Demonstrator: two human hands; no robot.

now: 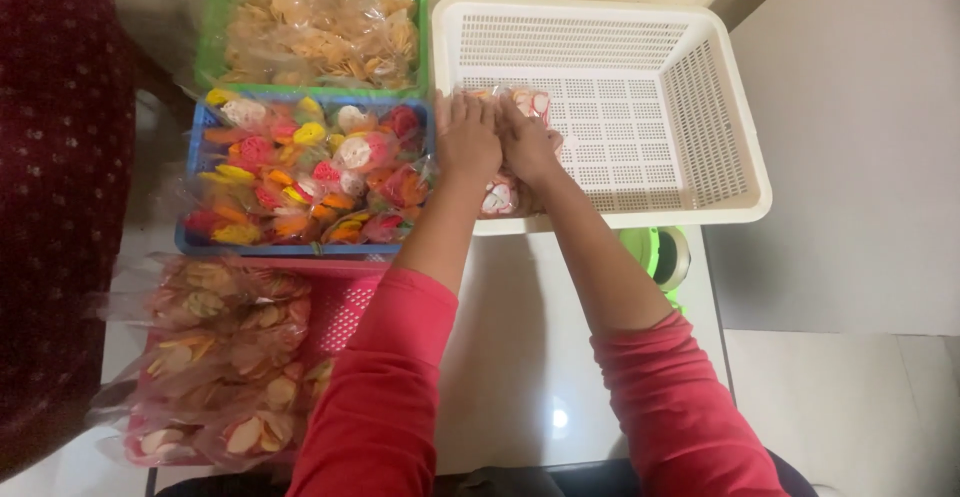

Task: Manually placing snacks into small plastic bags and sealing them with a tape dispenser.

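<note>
Head view, single frame. Left hand (468,137) and right hand (527,142) lie side by side, palms down, fingers flat and stretched, pressing on a clear bag of crackers (510,192) with pink-and-white pieces; neither hand is curled around it, both just rest on top. That bag sits in the near left corner of the white basket (700,107), a perforated plastic one, partly hidden under the hands. Both forearms come up from the bottom edge in red sleeves (385,387). Left of the white basket is a green basket (425,47) packed with bags of pale orange crackers. Just below it is a blue basket (190,242) full of bags of bright mixed-colour crackers, red, yellow, orange, white. Nearer the person is a pink basket (345,312) with bags of brownish and pink crackers spilling over its edge. All stand on a white table (520,357). A green object (655,257) peeks out under the white basket's near edge; cannot tell what it is. Dark red patterned fabric (55,177) fills the left edge.
</note>
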